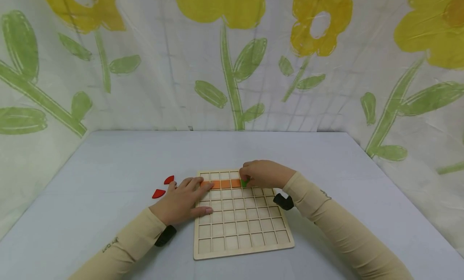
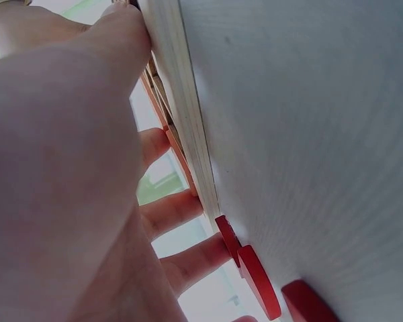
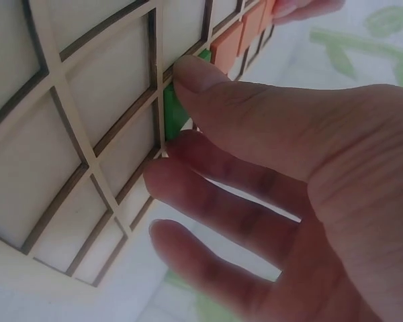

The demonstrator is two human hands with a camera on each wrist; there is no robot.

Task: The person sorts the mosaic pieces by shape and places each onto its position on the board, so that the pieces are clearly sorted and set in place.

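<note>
While our left hand [image 1: 179,202] rests spread on the grid board [image 1: 244,253], our right grip [image 1: 266,173] pinches the green tile [image 3: 175,114] just right of the orange tiles [image 1: 225,184]; we should align its edges with theirs before pressing evenly.

green pc [image 3: 175,115] partly hid by r hand [image 1: 266,174]; l sleeve print [image 1: 110,244] (tiny) unreadable; yellow flowers [image 1: 221,6] cut off, head cam's top edge.

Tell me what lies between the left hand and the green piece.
Orange pieces, set along a row of the grid board, lie between the left hand and the green piece; the head view shows this.
</note>
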